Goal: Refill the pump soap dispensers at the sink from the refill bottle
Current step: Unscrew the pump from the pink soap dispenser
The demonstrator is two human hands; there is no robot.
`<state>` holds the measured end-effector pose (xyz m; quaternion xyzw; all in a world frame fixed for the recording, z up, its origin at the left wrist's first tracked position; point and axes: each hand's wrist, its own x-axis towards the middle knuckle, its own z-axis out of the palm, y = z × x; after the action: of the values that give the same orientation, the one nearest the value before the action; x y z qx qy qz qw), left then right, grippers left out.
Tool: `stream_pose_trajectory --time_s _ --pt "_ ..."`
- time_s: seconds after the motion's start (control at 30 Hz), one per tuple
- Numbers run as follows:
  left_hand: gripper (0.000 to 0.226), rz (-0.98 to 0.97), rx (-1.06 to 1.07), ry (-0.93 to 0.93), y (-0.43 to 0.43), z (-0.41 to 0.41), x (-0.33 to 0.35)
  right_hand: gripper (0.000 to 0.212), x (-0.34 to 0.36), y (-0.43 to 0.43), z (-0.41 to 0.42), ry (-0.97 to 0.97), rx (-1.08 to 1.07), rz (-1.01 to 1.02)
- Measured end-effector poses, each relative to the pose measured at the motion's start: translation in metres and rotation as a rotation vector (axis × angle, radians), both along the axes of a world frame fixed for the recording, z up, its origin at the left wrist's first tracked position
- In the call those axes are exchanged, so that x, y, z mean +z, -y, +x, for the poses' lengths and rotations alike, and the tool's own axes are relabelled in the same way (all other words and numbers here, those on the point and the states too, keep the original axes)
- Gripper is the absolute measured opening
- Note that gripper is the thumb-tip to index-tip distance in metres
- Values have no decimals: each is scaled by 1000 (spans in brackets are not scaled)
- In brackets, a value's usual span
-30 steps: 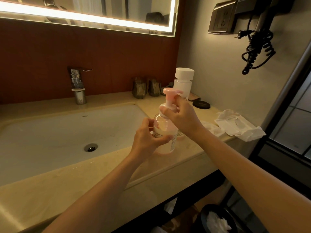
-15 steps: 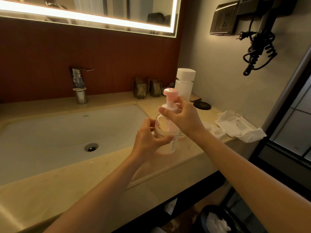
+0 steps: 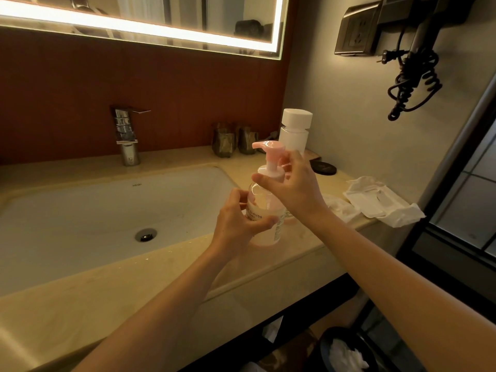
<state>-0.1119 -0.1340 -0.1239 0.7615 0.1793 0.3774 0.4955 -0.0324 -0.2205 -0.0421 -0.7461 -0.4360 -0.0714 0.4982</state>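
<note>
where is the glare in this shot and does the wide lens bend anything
Head view: the lit white strip along the mirror edge is blown out, the rest dim and warm; the clear soap dispenser with a pink pump, gripped by left hand and right hand, reads sharp; the front edge of the beige stone counter bows from the wide lens.

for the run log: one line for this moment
left hand grips dispenser | right hand pinches pump collar | white bottle capped, behind

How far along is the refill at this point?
Nothing plainly done: the white-capped refill bottle stands closed behind. In hand: left hand holds the pump dispenser, right hand grips its collar, pump seated. Likely left: unscrewing, pouring, recapping.
</note>
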Motion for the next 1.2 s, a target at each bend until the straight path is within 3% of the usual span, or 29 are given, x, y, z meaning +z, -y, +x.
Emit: stream_pose_trajectory --time_s 0.27,0.53,0.73,0.83,0.97,1.2 --pt "51 12 7 -10 -2 1 -4 42 -6 3 -1 -110 99 33" --pt "53 5 6 -13 -2 1 -3 59 -6 -1 0 41 -19 53" --pt "55 2 12 -13 -3 1 -3 50 -4 3 1 -196 182 30" --pt "55 2 10 -14 -2 1 -3 52 -6 3 1 -198 177 42" --pt "54 -2 7 -12 -1 1 -1 55 -8 1 2 -72 19 60" --pt "56 -19 6 -12 -2 1 -3 38 -6 3 5 -264 188 55"
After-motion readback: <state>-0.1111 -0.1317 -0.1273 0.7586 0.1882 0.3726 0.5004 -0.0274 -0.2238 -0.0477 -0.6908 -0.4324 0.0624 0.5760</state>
